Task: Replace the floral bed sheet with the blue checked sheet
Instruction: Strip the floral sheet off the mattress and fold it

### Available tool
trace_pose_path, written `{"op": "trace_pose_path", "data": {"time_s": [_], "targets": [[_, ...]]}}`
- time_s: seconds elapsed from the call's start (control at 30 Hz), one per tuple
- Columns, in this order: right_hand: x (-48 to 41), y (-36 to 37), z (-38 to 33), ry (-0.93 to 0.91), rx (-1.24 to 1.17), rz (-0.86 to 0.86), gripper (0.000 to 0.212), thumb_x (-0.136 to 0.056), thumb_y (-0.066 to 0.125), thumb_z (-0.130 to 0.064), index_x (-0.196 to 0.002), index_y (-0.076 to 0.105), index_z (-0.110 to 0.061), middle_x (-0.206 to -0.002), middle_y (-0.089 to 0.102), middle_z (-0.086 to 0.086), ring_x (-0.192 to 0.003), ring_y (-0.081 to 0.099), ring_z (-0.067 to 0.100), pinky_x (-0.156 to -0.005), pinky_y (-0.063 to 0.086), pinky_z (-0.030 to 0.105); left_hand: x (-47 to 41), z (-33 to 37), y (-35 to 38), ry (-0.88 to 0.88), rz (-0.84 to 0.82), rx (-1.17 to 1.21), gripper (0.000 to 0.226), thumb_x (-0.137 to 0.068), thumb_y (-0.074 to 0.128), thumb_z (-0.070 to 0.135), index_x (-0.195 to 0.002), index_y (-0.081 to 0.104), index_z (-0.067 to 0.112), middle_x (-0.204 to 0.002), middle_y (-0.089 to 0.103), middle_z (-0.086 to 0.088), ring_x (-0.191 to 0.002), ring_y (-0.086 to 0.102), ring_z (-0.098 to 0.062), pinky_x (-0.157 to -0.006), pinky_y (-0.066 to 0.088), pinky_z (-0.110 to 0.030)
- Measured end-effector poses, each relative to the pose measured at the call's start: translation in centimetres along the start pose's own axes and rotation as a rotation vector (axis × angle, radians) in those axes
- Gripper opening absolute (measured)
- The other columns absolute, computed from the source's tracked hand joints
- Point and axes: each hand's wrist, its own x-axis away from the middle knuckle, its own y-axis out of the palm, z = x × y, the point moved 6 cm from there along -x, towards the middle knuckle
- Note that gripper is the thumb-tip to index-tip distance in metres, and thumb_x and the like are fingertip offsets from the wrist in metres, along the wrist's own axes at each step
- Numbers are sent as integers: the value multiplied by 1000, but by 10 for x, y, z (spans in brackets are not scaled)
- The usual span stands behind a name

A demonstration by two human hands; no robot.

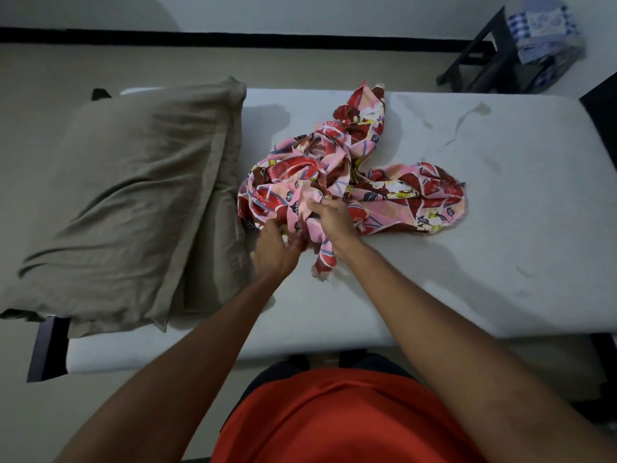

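Note:
The floral bed sheet [374,182], pink and red, lies crumpled in a heap in the middle of the bare white mattress [500,202]. My left hand [275,247] grips the near left part of the heap, fingers curled into the cloth. My right hand [329,218] clutches a fold of the same sheet just beside it. The blue checked sheet [547,31] sits folded on a dark stand at the far right, well away from both hands.
A grey-brown pillow [133,202] covers the left end of the mattress, touching the floral heap. The dark stand [484,61] stands on the floor beyond the bed's far right corner. A black bed frame [46,345] shows at the near left.

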Motion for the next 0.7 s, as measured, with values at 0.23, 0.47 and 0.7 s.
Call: {"op": "trace_pose_path", "data": {"time_s": [0.23, 0.47, 0.7], "targets": [[-3, -7, -17, -5, -16, 52, 18, -93, 67, -18, -85, 72, -4, -92, 73, 11, -87, 68, 25, -86, 55, 41, -9, -1, -2, -16, -48, 154, 54, -69, 59, 68, -112, 56, 34, -107, 66, 12, -98, 63, -14, -89, 53, -41], [2, 0, -20, 6, 20, 8, 16, -91, 68, -19, -77, 73, -12, -94, 76, 10, -95, 71, 30, -91, 58, 47, -11, 31, 6, 50, 66, 147, 49, -85, 61, 44, -129, 57, 24, -115, 70, 2, -102, 64, -20, -84, 49, -35], [-8, -31, -31, -18, -26, 134, 33, -89, 70, -22, -93, 69, 10, -99, 73, 23, -78, 62, 19, -77, 55, 37, -13, 11, -12, 93, 113, -54, 33, -72, 41, 26, -87, 65, 9, -83, 70, -17, -80, 63, -39, -66, 47, -39]]}}
